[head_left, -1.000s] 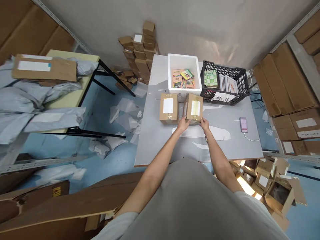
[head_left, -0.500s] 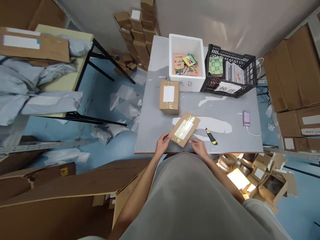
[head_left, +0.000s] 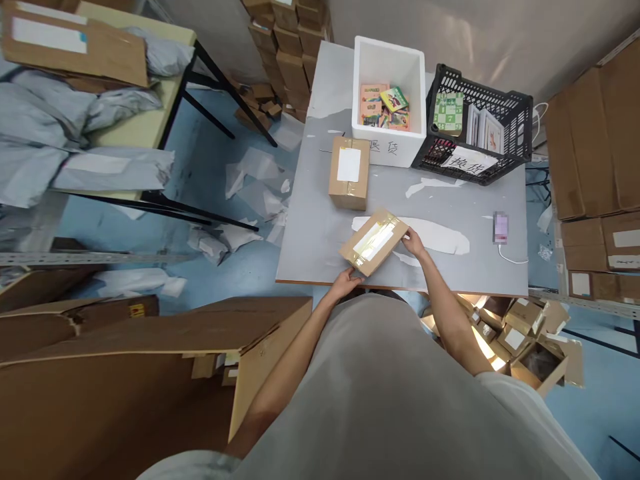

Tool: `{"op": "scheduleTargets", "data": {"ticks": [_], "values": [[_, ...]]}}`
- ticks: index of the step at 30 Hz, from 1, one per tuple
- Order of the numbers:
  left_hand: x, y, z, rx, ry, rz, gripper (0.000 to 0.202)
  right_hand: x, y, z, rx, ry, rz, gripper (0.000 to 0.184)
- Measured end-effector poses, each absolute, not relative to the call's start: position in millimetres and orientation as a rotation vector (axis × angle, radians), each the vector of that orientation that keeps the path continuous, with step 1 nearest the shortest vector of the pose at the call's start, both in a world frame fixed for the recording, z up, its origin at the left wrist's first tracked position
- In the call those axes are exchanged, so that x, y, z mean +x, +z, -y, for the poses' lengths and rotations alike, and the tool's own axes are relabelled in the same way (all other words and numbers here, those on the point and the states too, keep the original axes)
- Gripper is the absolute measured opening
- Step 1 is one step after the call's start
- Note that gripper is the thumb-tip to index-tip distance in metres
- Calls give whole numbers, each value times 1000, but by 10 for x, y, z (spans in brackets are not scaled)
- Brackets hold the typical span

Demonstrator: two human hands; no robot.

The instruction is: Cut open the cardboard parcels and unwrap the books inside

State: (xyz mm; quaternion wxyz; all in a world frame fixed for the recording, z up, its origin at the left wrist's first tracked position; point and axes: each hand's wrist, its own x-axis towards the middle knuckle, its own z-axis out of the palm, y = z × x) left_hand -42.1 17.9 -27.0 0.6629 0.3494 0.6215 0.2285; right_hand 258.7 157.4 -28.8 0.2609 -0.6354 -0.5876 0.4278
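A flat cardboard box [head_left: 393,235] with a white label and shiny clear tape is held tilted over the near part of the grey table [head_left: 310,250]. My left hand [head_left: 346,283] grips its near left corner, the fingers partly hidden beneath it. At the far right corner, my right hand [head_left: 413,242] pinches the edge between thumb and fingers. Behind it stands a taller taped cardboard box [head_left: 349,193], also labelled. The black and yellow utility knife cannot be seen now; my right forearm covers the area where it lay.
A white foam box [head_left: 390,148] with small colourful packs and a black crate [head_left: 473,163] of books stand at the table's back. A phone [head_left: 501,228] on a cable lies right. A large open carton [head_left: 165,333] is at left, with several boxes [head_left: 520,333] on the floor at right.
My right hand has moved up and right onto the box's far corner. My left hand has slid under its near corner, and the box has turned and lifted. The view has shifted.
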Motion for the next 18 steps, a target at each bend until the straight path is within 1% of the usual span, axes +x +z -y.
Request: {"op": "scheduleTargets", "data": {"ticks": [3, 5, 9, 11, 15, 18], "values": [[-490, -259, -118, 756, 564, -1411, 75, 2607, -269, -1107, -1783, 1155, 1541, 50], [-597, -231, -65, 743, 628, -1437, 73, 2611, -234, -743, -1813, 1163, 1516, 50], [-838, -127, -36, 770, 779, -1506, 56, 2520, -121, -186, -1807, 1174, 1374, 66], [-915, -66, -100, 816, 807, -1542, 52, 2454, -58, -92, -1773, 1182, 1289, 74], [-966, 10, -326, 915, 831, -1533, 57, 2388, 23, -162, -1782, 1193, 1220, 87], [-960, -21, -441, 891, 839, -1492, 57, 2388, 23, -210, -1775, 1201, 1222, 92]]}}
